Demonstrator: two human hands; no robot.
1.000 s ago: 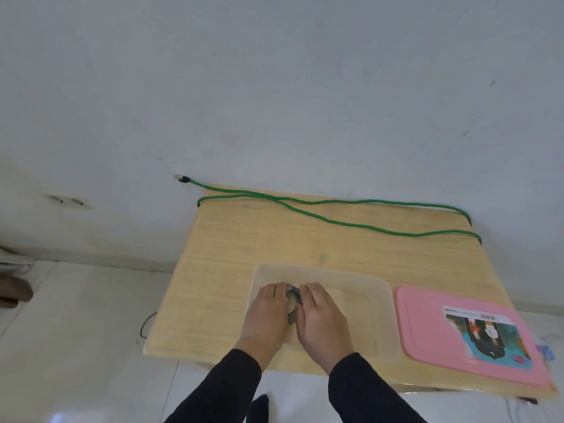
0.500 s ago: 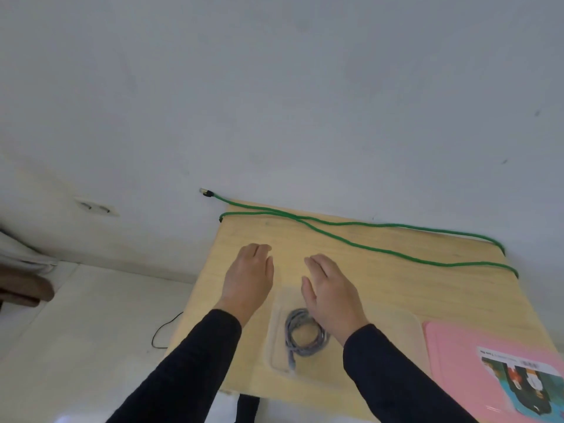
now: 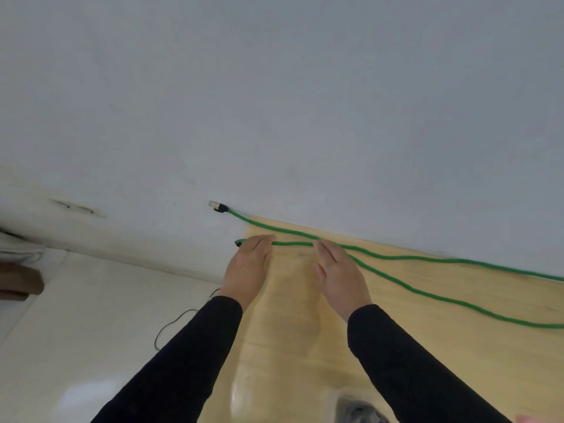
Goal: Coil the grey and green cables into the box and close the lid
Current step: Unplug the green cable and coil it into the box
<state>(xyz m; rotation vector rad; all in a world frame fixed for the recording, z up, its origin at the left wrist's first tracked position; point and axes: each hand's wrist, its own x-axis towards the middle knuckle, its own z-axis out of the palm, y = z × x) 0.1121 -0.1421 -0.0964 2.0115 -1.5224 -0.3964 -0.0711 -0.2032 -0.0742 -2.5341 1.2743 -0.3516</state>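
A long green cable (image 3: 396, 257) lies doubled along the far edge of the wooden table (image 3: 290, 331), its plug end (image 3: 218, 206) sticking out past the left corner. My left hand (image 3: 248, 270) is flat and open, its fingertips at the cable's near strand by the table's left corner. My right hand (image 3: 338, 273) is open too, fingertips at the spot where the strands cross. Neither hand has closed on the cable. At the bottom edge the clear box (image 3: 341, 404) shows only a corner, with the coiled grey cable (image 3: 361, 412) inside.
A white wall rises right behind the table. A thin black wire (image 3: 174, 325) lies on the pale floor to the left. A sliver of the pink lid (image 3: 532, 419) shows at the bottom right corner. A brown object (image 3: 18, 282) sits at the far left.
Both hands let go of the grey coil in the box and reached forward to the green cable at the far edge. The view tilted up, so the box dropped almost out of frame.
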